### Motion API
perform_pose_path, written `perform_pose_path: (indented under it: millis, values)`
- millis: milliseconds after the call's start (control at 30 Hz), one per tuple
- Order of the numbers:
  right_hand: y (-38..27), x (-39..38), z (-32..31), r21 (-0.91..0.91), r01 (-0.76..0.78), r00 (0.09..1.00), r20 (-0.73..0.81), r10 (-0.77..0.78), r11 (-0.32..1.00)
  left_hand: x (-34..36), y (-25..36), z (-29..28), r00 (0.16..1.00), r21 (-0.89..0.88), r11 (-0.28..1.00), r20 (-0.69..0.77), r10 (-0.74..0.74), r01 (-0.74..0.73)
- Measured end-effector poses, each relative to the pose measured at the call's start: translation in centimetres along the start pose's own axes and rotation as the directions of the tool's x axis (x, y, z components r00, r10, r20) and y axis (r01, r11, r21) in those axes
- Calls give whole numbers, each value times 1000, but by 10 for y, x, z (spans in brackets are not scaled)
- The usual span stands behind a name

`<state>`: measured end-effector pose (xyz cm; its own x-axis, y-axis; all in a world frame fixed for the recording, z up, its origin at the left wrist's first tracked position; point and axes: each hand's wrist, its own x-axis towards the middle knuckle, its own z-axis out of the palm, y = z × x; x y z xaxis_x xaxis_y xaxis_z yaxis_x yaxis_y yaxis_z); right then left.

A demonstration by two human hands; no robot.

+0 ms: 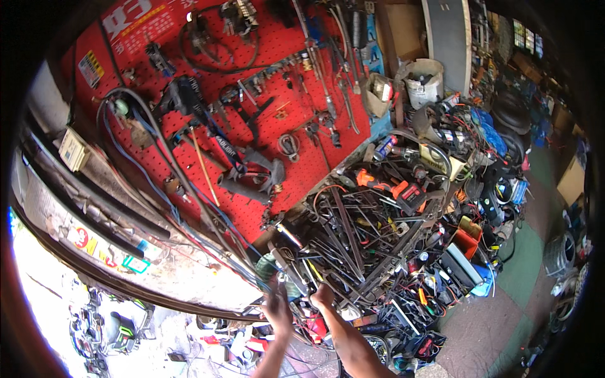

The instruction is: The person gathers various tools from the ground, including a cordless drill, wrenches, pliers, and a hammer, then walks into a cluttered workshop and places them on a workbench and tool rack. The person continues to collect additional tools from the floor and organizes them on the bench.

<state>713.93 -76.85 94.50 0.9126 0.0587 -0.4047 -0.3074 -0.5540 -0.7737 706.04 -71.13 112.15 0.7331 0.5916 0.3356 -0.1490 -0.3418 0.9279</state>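
Note:
My left hand (276, 307) is raised at the lower middle, fingers bent around or against a small dark metal object that I cannot make out clearly. Just above it are a grey metal piece (290, 268) and a green round item (268, 266) at the lower end of the hanging cables. My right hand (322, 296) is closed at the near edge of a heap of dark hand tools (353, 246), beside a yellow-and-black tool (315, 271); what its fingers hold is too small to tell.
A red pegboard (296, 176) with hung tools, cables and hoses fills the upper left. An orange cordless drill (391, 189) lies on the cluttered bench. A white bucket (425, 91) stands behind. A tiled floor (485, 340) runs along the right; motorbikes (107, 324) stand at lower left.

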Motion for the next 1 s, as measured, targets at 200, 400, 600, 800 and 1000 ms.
perform_pose_path:
  millis: [200, 400, 600, 800, 1000]
  values:
    - [15, 16, 18, -32, 59, 978, -196, -64, 998, -307, -81, -210, 725, 501, 667, 108, -680, 551]
    - [15, 16, 6, -84, 79, 988, -128, -89, 993, -509, -112, -369, 246, 156, 218, -186, -951, 963]
    - [4, 11, -4, -46, 103, 985, -136, -109, 994, -553, -125, -392, 88, -126, 106, -145, -986, 986]
    - [3, -7, -14, -169, 31, 968, -241, -72, 985, -579, -91, -411, 198, -95, 202, -46, -979, 975]
    - [-85, 14, -95, -426, 26, 935, -311, -173, 905, -667, -50, -464, 8, -218, 64, -247, -969, 974]
